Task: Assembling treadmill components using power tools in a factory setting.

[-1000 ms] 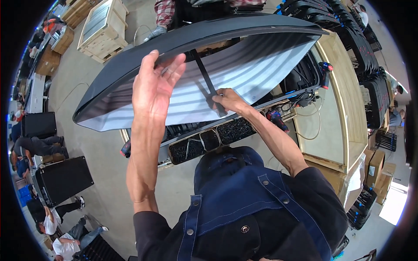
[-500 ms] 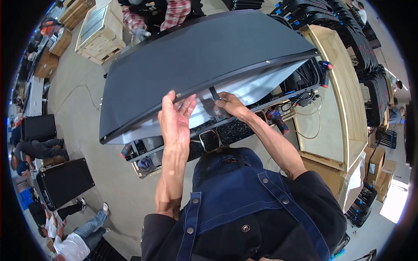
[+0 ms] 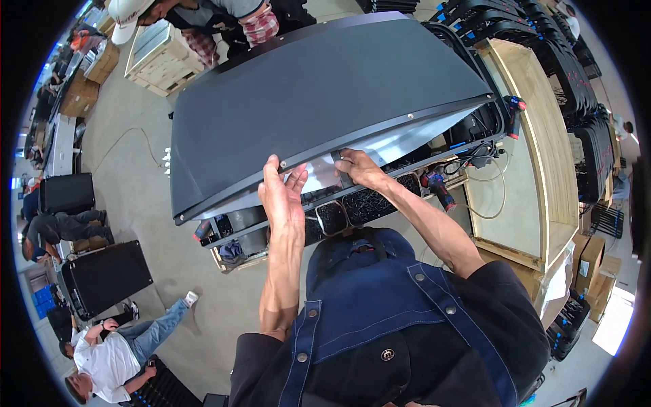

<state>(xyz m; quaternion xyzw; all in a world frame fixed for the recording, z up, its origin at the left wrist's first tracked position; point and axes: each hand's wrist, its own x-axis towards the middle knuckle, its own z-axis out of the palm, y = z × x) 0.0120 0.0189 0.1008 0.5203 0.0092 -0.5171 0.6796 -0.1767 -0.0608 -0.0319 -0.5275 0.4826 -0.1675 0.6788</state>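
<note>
A large dark grey sheet panel lies across a black metal frame, its near edge lifted. My left hand has its thumb on the panel's near rim and its fingers below, gripping that edge. Under the raised edge, my right hand is closed around a short black strip standing between panel and frame. I cannot make out how the strip is fixed. Through the gap show the panel's pale, shiny underside and dark trays of small black parts near my waist.
Red-and-blue power drills hang at the frame's near side and right end. To the right stands an open wooden crate. Across the panel a co-worker in a white cap leans in. Black frames are stacked at the far right.
The panel's near edge has come down, narrowing the gap above the frame. Both hands keep their holds. The co-worker opposite has leaned further in at the far left.
</note>
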